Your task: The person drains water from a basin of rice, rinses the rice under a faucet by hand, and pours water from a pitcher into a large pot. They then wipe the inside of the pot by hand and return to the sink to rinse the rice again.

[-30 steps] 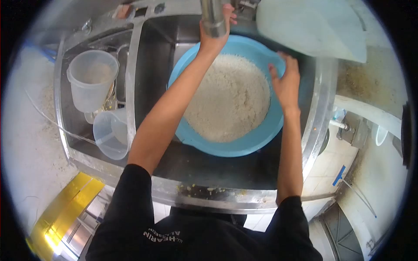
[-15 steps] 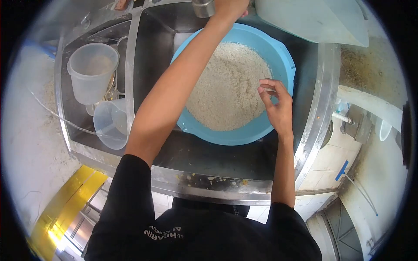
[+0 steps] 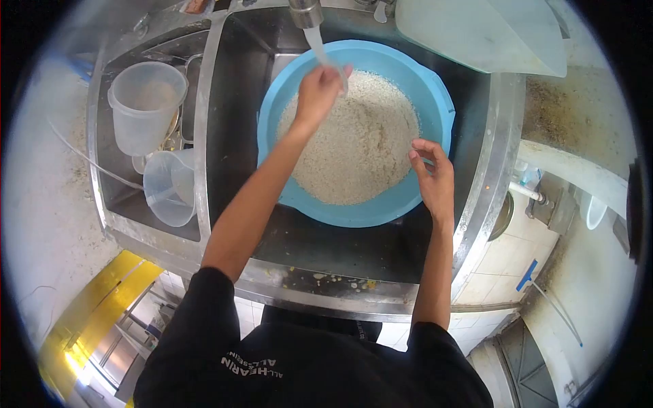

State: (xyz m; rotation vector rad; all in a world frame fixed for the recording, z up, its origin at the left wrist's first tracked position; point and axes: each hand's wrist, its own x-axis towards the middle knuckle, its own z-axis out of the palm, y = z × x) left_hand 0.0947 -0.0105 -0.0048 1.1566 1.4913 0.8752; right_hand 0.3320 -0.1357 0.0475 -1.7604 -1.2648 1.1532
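A light blue basin stands in the metal sink, holding a broad heap of whitish grains that look like rice. From the faucet at the top, a stream of water runs down toward the basin. My left hand is over the basin's far left part, its loosely bent fingers at the water stream; no object shows in it. Above the basin's right side hovers my right hand, with fingers curled, the thumb apart from them and nothing held.
In the smaller left sink, a clear plastic bucket stands beside a tipped plastic container. A large translucent panel-like piece covers the upper right corner. The sink's metal front edge lies close to my body.
My left hand has come down from the faucet to the basin. Water now shows flowing from the faucet. My right hand has shifted slightly down in view.
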